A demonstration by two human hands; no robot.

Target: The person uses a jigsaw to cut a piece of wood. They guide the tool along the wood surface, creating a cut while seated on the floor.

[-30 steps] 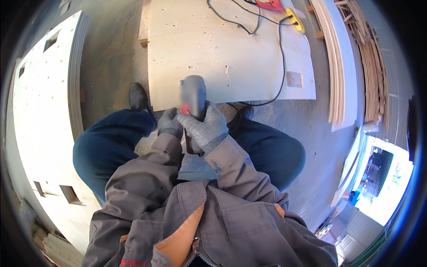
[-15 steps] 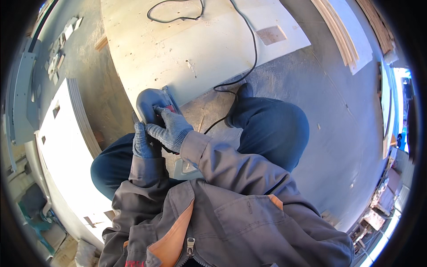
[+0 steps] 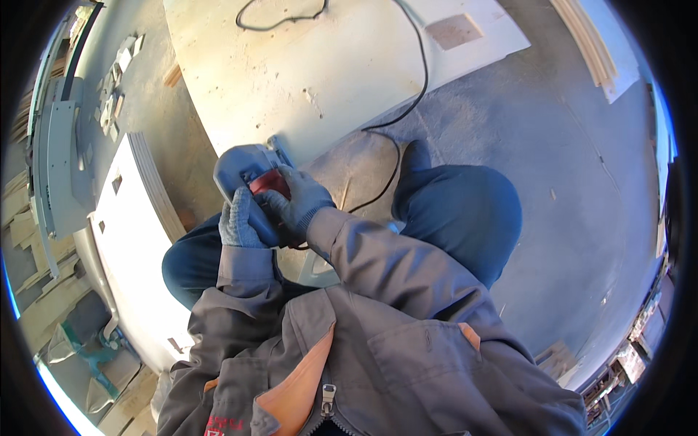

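Both my hands wear grey knit gloves and hold a corded power tool (image 3: 241, 166) at the near left corner of a pale wooden panel (image 3: 276, 94). The tool has a dark blue-grey body, a red part (image 3: 270, 185) on top and a metal plate along its far right side. My left hand (image 3: 240, 222) grips its near left side, fingers closed against the body. Bent around the right side by the red part is my right hand (image 3: 302, 202). A black cord (image 3: 398, 156) runs between my legs and loops over the panel. The tool's underside is hidden.
A stack of white-faced boards (image 3: 142, 240) with cutouts lies left of my knee. The large panel has a rectangular recess (image 3: 454, 32). Small offcuts (image 3: 116, 80) are scattered at the far left. More boards (image 3: 587, 43) lie at the far right.
My right hand has shifted to the tool's right side, uncovering more of the red part. My left hand has moved onto the near left side. The view has turned slightly.
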